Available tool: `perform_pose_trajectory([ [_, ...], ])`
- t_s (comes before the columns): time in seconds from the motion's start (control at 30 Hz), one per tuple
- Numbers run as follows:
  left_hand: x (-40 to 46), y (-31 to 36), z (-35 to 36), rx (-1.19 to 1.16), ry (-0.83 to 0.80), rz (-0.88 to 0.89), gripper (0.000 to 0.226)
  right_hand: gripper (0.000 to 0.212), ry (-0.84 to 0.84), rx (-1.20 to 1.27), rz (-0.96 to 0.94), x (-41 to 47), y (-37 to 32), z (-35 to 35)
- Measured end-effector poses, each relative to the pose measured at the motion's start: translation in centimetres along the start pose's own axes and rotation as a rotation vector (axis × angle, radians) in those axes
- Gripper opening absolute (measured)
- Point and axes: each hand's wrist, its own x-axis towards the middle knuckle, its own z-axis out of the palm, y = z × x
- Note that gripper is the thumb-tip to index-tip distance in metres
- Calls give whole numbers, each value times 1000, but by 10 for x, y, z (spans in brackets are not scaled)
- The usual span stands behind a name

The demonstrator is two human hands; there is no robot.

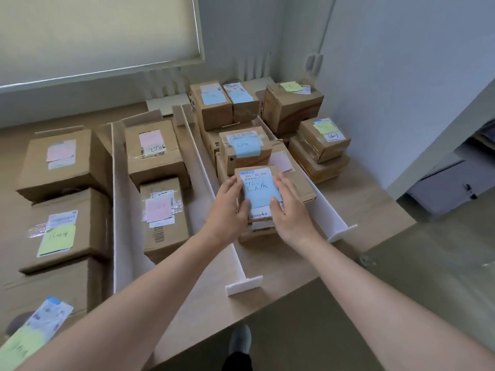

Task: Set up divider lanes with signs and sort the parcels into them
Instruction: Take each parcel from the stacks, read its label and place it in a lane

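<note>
**Blue-noted parcel held in the third lane**

Three white dividers stand on the counter [270, 266], all running from about 6 o'clock toward 12 o'clock: the left divider [122, 210], the middle divider [203, 167] and the right divider [325, 207]. They split the parcels into four groups.

At 9 o'clock, left of the left divider, lie four brown boxes in a row; the farthest carries a pink note [60, 152], the next a green note [57, 239], and the nearest, at 7 o'clock, another green one. Between the left and middle dividers sit two boxes, each with a pink note, the far one [152, 153] and the near one [160, 215].

Between the middle and right dividers is a stack of boxes with blue notes. There, at the centre, both hands hold the small parcel [257, 194] on top of the stack. Its long axis runs from 6 to 12 o'clock, label face up, the blue note with handwriting readable from the person's side. The left hand [230, 207] grips its left edge, fingers curled over the top; the right hand [290, 207] grips its right edge likewise.

At 1 o'clock, right of the right divider, stand boxes with green notes, among them a tall box [292, 105] and a flatter stack [321, 145].
</note>
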Motion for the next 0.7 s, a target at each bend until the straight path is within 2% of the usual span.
perform_pose_trajectory([
  [0.33, 77, -24, 10, 135, -51, -53, 52, 51, -101, 8, -21, 94, 35, 11],
  [0.7, 89, -18, 20, 282, -119, -147, 58, 55, -295, -3, -4, 119, 58, 1],
])
